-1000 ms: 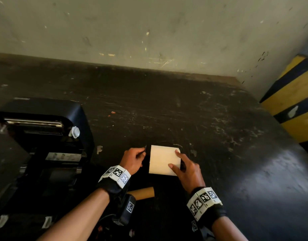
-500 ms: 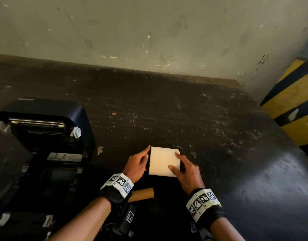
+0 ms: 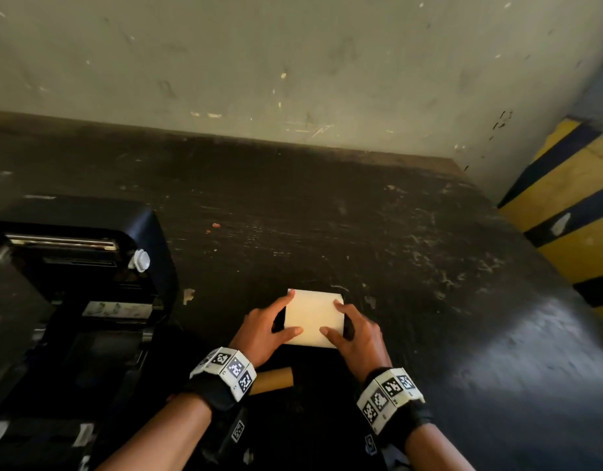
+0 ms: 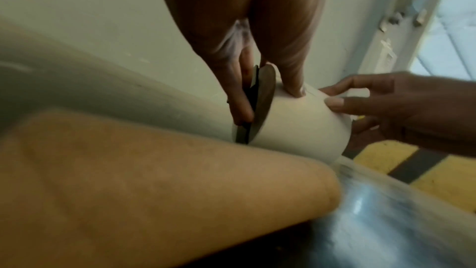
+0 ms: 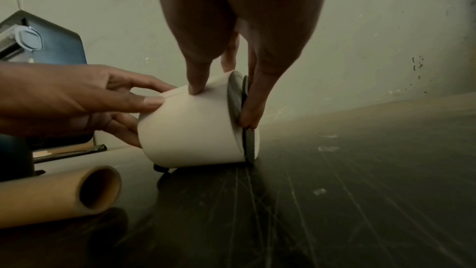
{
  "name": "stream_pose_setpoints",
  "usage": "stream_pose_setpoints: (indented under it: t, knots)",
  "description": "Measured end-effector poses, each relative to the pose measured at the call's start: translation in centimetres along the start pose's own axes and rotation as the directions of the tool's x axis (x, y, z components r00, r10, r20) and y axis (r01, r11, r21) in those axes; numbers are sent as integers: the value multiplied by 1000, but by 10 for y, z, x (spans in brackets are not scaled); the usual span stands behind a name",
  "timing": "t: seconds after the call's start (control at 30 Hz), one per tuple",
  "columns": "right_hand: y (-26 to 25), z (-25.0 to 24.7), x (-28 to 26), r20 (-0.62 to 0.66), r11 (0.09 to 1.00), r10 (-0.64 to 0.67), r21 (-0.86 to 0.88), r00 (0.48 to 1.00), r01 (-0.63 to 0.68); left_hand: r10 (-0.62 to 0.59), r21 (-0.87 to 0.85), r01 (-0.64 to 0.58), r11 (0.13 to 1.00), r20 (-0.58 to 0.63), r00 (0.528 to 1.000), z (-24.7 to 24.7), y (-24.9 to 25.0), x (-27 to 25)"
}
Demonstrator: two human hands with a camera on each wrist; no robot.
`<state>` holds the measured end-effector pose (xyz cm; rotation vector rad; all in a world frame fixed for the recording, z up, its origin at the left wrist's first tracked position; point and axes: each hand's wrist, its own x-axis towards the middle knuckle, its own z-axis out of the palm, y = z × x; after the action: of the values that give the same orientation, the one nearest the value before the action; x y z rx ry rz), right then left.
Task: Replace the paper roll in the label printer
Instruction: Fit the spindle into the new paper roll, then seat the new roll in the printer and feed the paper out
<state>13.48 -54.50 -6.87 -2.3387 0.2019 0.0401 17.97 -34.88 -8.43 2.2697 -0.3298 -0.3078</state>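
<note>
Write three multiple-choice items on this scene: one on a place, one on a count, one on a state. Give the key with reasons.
1. Where does the empty cardboard tube lie?
A. inside the printer
B. on the table, nearer the person than the paper roll
C. against the wall

2. How many hands hold the paper roll?
A. none
B. one
C. two

3. The printer lid is:
A. open
B. closed
C. taken off and lying on the table

Key: 1 B, the tube lies on the table just behind the wrists. 2 C, left hand and right hand grip its ends. 3 A, the lid stands raised, inside exposed.
</note>
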Motion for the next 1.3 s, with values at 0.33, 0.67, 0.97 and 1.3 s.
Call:
stream_pose_setpoints:
  t: [0.33,0.67,0.97,1.3]
  knots:
    - [-4,-2,-17,8,998,56,27,998,-56,6,164,-17,986,69,998,2,8,-11]
    - [-49,-14,-63,25,989,-114,94,993,111,72,247,-65,967,-18,997,-54,22,-83]
    - [-149,38,-95,29,943,-273,204,962,262,135,267,-73,961,-223,965,-156,-13,-172]
    - [-243,158,-101,45,931,-324,191,945,310,48,289,14,957,-209,977,-262,-106,-224]
